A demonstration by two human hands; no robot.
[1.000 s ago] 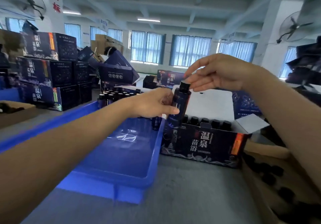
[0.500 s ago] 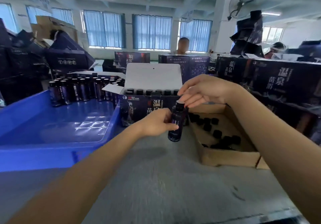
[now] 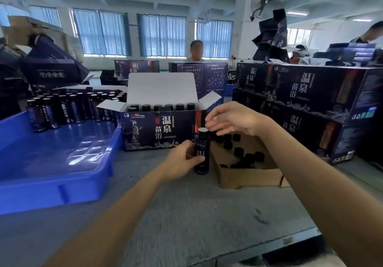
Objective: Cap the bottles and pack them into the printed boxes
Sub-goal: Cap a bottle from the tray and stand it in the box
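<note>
At nine o'clock from the view's middle, a blue plastic tray sits on the grey desk. Its near part is bare, and a crowd of dark bottles stands upright at its far end. Just beside the tray, at eleven o'clock from the held bottle, an open printed box stands with its white lid flap raised. A row of black-capped bottles fills the back of it.

The left hand curls its fingers and thumb round a single dark bottle. The bottle is upright in front of the box's right corner, and its top shows pale. Whether its base touches the desk cannot be told.

At one o'clock from that bottle's top hovers the right hand. Its fingers are loosely spread, its fingertips are just beside the neck, and nothing is seen in it.

At three o'clock from the bottle lies a shallow cardboard tray with loose black caps scattered in it. Beyond it, at two o'clock, closed printed boxes are stacked two high.
</note>
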